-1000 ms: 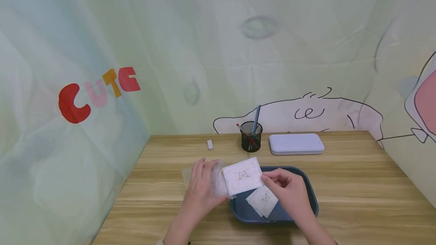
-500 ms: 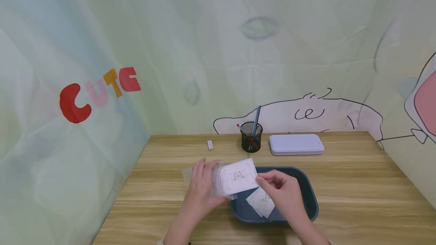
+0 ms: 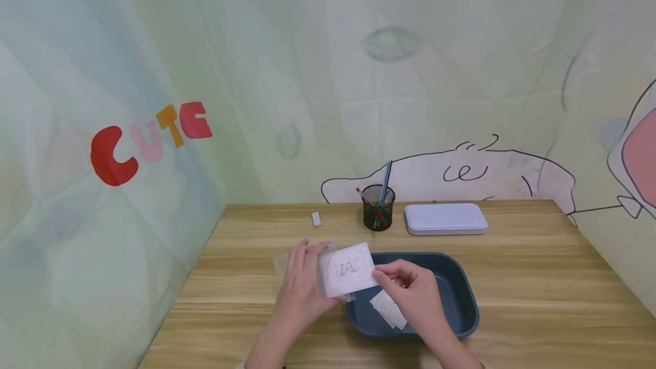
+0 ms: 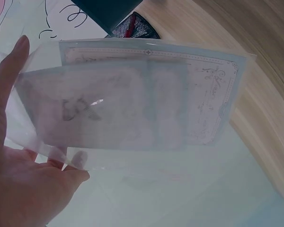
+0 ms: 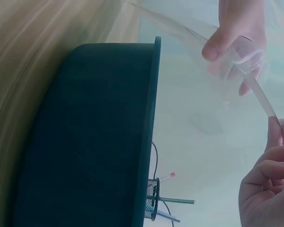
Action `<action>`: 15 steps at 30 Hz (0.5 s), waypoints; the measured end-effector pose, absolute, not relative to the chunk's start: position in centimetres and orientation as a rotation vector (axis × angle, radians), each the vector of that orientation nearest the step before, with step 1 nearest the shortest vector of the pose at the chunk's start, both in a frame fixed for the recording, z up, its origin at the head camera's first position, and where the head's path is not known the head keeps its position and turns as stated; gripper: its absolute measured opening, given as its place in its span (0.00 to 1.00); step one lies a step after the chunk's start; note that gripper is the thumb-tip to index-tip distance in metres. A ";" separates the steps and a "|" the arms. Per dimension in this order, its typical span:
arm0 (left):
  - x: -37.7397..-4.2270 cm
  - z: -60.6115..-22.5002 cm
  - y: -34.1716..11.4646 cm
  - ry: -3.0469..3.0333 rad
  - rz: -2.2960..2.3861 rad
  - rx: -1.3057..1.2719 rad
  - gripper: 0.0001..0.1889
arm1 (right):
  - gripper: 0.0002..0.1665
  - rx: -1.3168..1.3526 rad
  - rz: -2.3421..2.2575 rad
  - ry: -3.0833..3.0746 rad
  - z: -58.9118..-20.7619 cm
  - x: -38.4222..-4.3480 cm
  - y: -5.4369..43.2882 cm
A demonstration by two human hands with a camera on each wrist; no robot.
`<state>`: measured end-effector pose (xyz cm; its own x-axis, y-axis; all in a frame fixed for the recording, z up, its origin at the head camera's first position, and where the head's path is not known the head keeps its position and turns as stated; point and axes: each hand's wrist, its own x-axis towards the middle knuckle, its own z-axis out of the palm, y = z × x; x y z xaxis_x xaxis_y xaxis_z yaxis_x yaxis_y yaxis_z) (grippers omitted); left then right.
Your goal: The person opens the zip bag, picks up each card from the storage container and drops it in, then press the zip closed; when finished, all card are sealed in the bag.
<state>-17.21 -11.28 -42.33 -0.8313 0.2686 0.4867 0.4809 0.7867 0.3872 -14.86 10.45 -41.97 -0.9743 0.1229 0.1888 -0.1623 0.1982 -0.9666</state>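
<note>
My left hand (image 3: 302, 283) holds a clear plastic sleeve (image 4: 128, 161) by its edges, thumb on one side and fingers on the other. A white card (image 3: 351, 272) printed with a butterfly lies largely inside the sleeve, its right end sticking out. At that end my right hand (image 3: 415, 298) pinches the card between thumb and fingertips. Through the film in the left wrist view, further bordered paper (image 4: 210, 94) shows behind the butterfly card. Below the hands stands a dark blue tray (image 3: 456, 300) with several small papers (image 3: 388, 309) in it, partly covered by the right hand.
At the back of the wooden table (image 3: 538, 278) stand a black mesh pen cup (image 3: 377, 212) with pens and a pale lavender case (image 3: 446, 219). A small white eraser (image 3: 316, 220) lies left of the cup. A printed curtain (image 3: 307, 73) hangs behind.
My right hand has moved left, sliding the butterfly card deeper into the plastic sleeve. The left hand stays in place, and the right hand now covers more of the papers in the tray.
</note>
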 end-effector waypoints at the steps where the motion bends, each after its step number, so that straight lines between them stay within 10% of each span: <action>1: -17.2 -42.3 -11.3 -2.568 -0.714 -0.565 0.55 | 0.04 0.049 1.854 -2.247 -42.1 -14.9 10.3; 15: -17.1 -42.3 -11.2 -2.546 -0.711 -0.592 0.53 | 0.05 0.216 1.876 -2.276 -42.5 -15.4 8.5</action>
<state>-17.14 -11.25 -42.27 -0.8167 0.2819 0.5035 0.5019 0.7775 0.3789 -15.41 8.47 -42.54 -0.9725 0.0044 0.2327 -0.2276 0.1917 -0.9547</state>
